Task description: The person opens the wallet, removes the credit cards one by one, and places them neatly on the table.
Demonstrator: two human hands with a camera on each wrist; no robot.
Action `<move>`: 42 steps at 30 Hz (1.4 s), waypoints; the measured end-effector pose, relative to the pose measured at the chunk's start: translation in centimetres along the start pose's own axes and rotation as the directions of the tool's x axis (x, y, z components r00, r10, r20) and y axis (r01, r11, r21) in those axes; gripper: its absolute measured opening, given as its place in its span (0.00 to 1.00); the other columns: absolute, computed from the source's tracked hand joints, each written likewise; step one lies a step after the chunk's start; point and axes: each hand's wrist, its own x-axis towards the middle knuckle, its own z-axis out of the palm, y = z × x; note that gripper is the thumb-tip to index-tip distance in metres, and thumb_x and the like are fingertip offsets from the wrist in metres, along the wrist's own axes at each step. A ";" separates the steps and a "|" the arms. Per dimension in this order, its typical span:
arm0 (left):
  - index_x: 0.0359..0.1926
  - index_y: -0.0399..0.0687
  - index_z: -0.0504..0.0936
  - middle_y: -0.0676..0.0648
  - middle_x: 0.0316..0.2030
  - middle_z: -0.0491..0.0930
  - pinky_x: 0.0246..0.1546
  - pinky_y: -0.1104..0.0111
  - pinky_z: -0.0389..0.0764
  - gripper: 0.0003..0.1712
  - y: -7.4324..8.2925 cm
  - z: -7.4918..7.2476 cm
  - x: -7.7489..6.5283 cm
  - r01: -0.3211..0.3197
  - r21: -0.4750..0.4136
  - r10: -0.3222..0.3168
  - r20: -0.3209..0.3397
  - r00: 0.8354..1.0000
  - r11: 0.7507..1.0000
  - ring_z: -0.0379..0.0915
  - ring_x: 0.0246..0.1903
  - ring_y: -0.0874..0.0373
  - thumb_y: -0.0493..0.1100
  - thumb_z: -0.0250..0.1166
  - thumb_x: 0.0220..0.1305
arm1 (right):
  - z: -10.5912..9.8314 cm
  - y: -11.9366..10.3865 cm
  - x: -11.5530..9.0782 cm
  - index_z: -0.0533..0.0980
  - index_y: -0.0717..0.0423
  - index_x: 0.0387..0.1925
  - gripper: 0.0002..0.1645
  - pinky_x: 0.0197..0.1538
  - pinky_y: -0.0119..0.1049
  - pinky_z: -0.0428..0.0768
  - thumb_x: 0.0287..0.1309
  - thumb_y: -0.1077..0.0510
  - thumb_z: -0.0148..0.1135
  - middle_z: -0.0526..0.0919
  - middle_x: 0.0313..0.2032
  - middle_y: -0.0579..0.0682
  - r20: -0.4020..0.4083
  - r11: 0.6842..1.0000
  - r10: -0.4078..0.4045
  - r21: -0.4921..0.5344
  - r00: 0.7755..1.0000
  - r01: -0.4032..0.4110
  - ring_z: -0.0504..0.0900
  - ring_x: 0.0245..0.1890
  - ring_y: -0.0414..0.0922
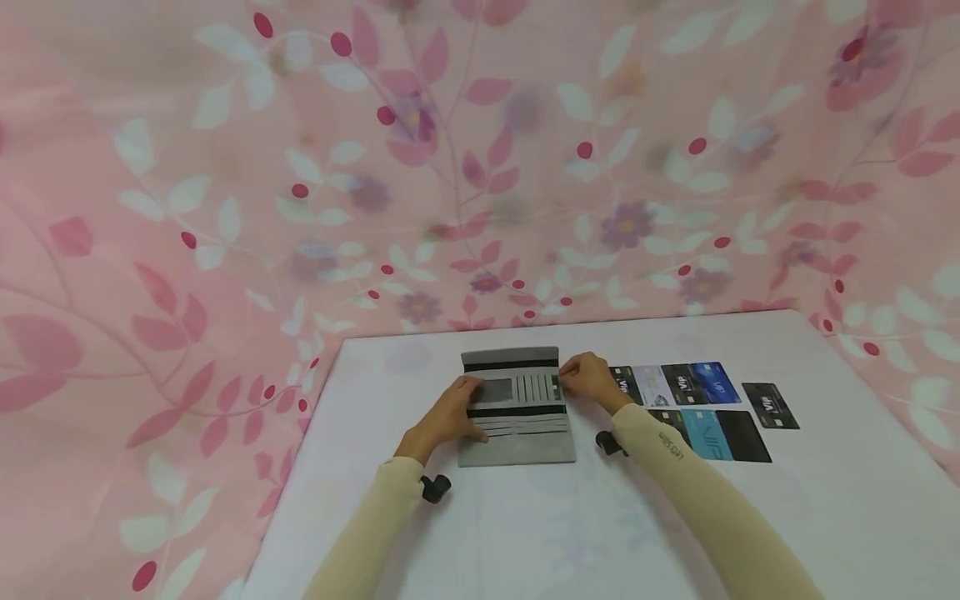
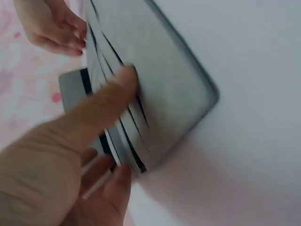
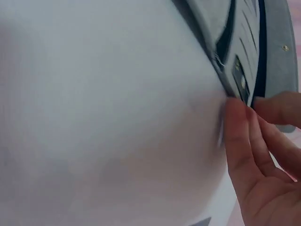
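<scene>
A grey long wallet (image 1: pixel 517 450) lies unfolded on the white table, its card slots and a dark window pocket facing up. My left hand (image 1: pixel 448 412) holds it by the left side. In the left wrist view the thumb (image 2: pixel 106 101) lies over the slots and the other fingers curl at the edge. At the wallet's right edge, my right hand (image 1: pixel 588 379) pinches the end of a black card (image 3: pixel 241 77) that shows in a slot. Its fingertips cover that end of the card.
Right of the wallet lie two rows of cards, among them a blue card (image 1: pixel 715 383), a lilac card (image 1: pixel 652 386) and a teal card (image 1: pixel 707 435). A single black card (image 1: pixel 770 406) lies apart at the far right. Behind the table (image 1: pixel 525 533) hangs a pink floral cloth (image 1: pixel 480 167).
</scene>
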 end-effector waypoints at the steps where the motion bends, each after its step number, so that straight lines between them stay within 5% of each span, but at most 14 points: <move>1: 0.69 0.32 0.60 0.37 0.65 0.63 0.64 0.58 0.68 0.64 -0.5 0.1 0.1 -0.001 -0.026 0.001 0.011 1.000 1.000 0.65 0.61 0.46 0.48 0.86 0.33 | 0.1 -0.1 0.1 0.83 0.64 0.36 0.08 0.28 0.32 0.79 0.54 0.64 0.64 0.85 0.27 0.50 0.013 1.000 0.004 -0.001 1.000 -0.004 0.79 0.22 0.40; 9: 0.73 0.39 0.53 0.41 0.68 0.58 0.65 0.66 0.67 0.70 -2.0 0.8 0.2 0.049 -0.205 -0.044 0.029 0.999 0.978 0.64 0.64 0.51 0.46 0.86 0.32 | -0.1 -1.0 0.6 0.84 0.65 0.38 0.10 0.35 0.38 0.80 0.52 0.66 0.65 0.85 0.32 0.53 0.078 0.992 -0.056 -0.111 0.995 0.065 0.78 0.30 0.45; 23: 0.74 0.39 0.52 0.41 0.69 0.57 0.64 0.66 0.68 0.69 -1.7 0.7 0.2 0.063 -0.228 -0.054 0.046 0.997 0.972 0.63 0.64 0.50 0.44 0.85 0.34 | 0.2 -1.4 2.2 0.77 0.62 0.31 0.10 0.33 0.37 0.77 0.48 0.62 0.69 0.78 0.29 0.51 0.182 0.950 -0.075 -0.286 0.980 0.126 0.74 0.29 0.46; 31: 0.73 0.37 0.52 0.40 0.69 0.56 0.63 0.64 0.69 0.67 -1.5 0.4 0.2 0.056 -0.242 -0.042 0.062 0.997 0.969 0.64 0.64 0.48 0.44 0.84 0.36 | -0.5 -1.7 3.3 0.66 0.50 0.04 0.21 0.17 0.30 0.60 0.45 0.61 0.62 0.64 0.07 0.40 0.240 0.963 -0.002 -0.260 0.971 0.066 0.61 0.13 0.38; 42: 0.74 0.39 0.53 0.41 0.69 0.56 0.63 0.63 0.70 0.67 -1.6 0.5 0.2 0.073 -0.208 -0.057 0.082 0.995 0.975 0.66 0.63 0.48 0.45 0.84 0.38 | -1.8 -3.9 2.1 0.61 0.48 0.01 0.24 0.16 0.29 0.55 0.43 0.69 0.53 0.65 0.06 0.42 0.164 0.987 0.038 -0.163 0.986 -0.011 0.56 0.11 0.38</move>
